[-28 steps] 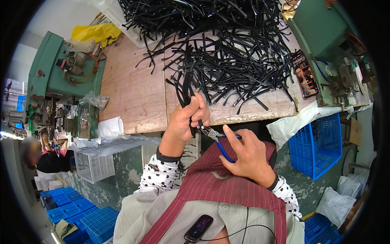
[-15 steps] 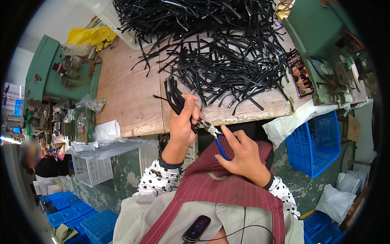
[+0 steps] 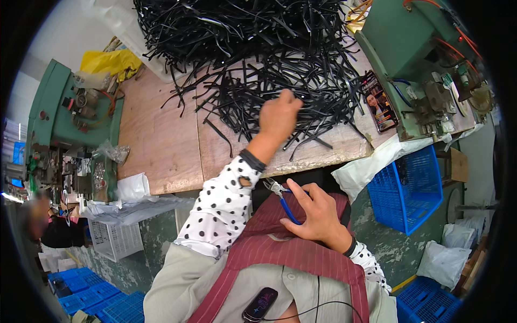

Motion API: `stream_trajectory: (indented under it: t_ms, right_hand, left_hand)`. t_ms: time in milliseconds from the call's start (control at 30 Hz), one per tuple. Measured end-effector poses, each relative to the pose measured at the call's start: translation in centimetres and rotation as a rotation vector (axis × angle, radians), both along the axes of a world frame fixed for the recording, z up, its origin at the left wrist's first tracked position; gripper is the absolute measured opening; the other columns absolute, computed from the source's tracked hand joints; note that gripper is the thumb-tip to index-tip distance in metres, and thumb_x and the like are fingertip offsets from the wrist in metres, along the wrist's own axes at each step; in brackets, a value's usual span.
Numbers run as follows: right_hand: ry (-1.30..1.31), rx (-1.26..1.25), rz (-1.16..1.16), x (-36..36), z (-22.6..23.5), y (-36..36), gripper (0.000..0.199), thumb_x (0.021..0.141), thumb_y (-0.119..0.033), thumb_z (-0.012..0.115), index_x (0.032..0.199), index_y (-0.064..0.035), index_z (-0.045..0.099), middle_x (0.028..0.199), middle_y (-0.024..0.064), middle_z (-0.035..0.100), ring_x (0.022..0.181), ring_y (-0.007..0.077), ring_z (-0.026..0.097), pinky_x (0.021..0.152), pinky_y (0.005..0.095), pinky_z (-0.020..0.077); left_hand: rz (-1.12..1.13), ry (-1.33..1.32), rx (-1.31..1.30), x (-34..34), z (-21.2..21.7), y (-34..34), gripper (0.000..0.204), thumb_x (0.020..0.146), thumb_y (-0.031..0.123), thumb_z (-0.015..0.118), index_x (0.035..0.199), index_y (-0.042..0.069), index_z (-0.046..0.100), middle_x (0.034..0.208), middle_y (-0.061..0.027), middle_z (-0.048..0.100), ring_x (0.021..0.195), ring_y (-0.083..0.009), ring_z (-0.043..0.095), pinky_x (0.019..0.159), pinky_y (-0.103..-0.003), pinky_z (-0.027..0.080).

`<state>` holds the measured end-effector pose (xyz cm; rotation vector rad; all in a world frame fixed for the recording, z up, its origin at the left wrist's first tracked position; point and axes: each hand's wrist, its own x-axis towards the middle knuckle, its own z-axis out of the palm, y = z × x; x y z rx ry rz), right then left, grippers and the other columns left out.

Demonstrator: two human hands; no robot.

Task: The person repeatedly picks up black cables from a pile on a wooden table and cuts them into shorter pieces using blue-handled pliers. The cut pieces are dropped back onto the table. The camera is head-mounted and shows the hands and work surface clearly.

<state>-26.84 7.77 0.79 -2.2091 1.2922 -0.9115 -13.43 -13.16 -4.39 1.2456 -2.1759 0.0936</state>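
Observation:
A heap of thin black eyeglass temples point(image 3: 237, 27) covers the back of the wooden table, with more spread loosely toward its front edge. My left hand point(image 3: 277, 118) reaches over the loose temples, its fingers curled down and closed among them. What those fingers grip is hidden. In front of the table edge, above my maroon striped apron point(image 3: 291, 253), my right hand point(image 3: 318, 215) is closed around cutting pliers point(image 3: 288, 207) with blue handles. The metal jaws point up and to the left, with nothing visible between them.
Green machines flank the wooden table point(image 3: 161, 134): one on the left point(image 3: 59, 107), another on the right point(image 3: 398, 43). A phone point(image 3: 379, 102) lies at the right. Below stand a blue crate point(image 3: 404, 188) and a white crate point(image 3: 116, 239). Another person point(image 3: 59, 226) is at far left.
My left hand has left the pliers and moved up and right onto the loose temples. The bundle it held is no longer seen in it. My right hand still holds the pliers.

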Motion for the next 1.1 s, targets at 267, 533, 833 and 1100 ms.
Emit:
stream_trajectory:
  t_ms: [267,533,833,1100]
  right_hand:
    - [0.009,0.025,-0.058,-0.1,-1.5,-0.3,0.091,0.061,-0.031,0.088,0.142,-0.0109,0.053,0.096,0.0114,0.057,0.079,0.0281,0.059,0.065,0.0376,0.0509]
    - [-0.009,0.011,-0.032,1.4,-1.3,-1.2,0.090,0.060,-0.031,0.088,0.141,-0.0106,0.053,0.093,0.0097,0.054,0.077,0.0269,0.057,0.065,0.0374,0.0499]
    - [-0.028,0.000,0.037,3.4,1.1,-1.5,0.093,0.060,-0.032,0.088,0.142,-0.0065,0.053,0.093,0.0111,0.056,0.077,0.0266,0.057,0.066,0.0361,0.0486]
    - [-0.018,0.129,0.081,3.1,1.6,-1.1,0.091,0.064,-0.035,0.087,0.144,-0.0091,0.051,0.098,0.0125,0.056,0.079,0.0281,0.061,0.068,0.0381,0.0524]
  left_hand:
    - [0.042,0.841,0.258,8.2,3.5,2.9,0.016,0.088,0.006,0.075,0.098,0.003,0.064,0.085,-0.0012,0.067,0.074,-0.0122,0.062,0.070,-0.025,0.049]
    - [0.124,1.557,0.528,14.6,-1.2,11.1,0.039,0.105,0.041,0.054,0.089,0.005,0.055,0.079,-0.0051,0.058,0.058,-0.0113,0.047,0.057,-0.029,0.044]
    - [-0.557,1.856,0.795,12.2,4.5,13.5,0.046,0.102,0.056,0.042,0.089,0.012,0.048,0.069,0.0021,0.044,0.051,-0.0069,0.036,0.055,-0.027,0.039]
    - [-0.497,1.654,0.553,11.0,5.5,14.7,0.043,0.102,0.052,0.048,0.091,0.010,0.048,0.068,-0.0012,0.046,0.052,-0.0075,0.037,0.056,-0.027,0.041]
